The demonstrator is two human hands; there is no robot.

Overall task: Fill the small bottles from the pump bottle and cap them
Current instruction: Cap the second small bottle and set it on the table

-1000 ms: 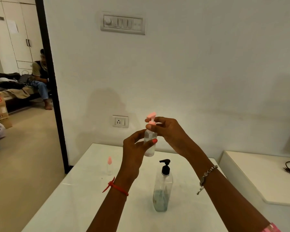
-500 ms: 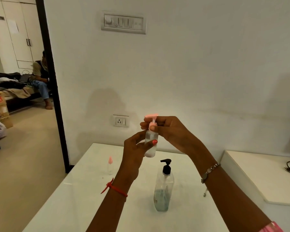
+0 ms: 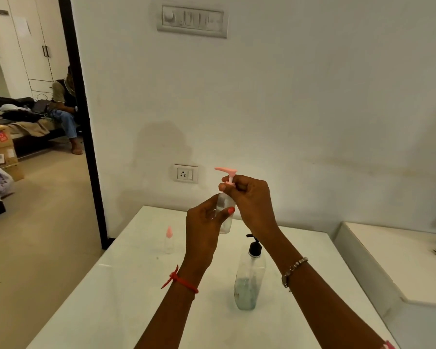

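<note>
Raised upright, small clear bottle with pink pump cap on its neck; second small bottle, pink-capped, stands on table at left; black-headed pump bottle, liquid low, stands nearer.

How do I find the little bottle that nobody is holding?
Look at the white table by the wall. Left of the left hand stands a tiny clear bottle. Its pointed pink cap sets it apart from the tall black-pump bottle.
</note>
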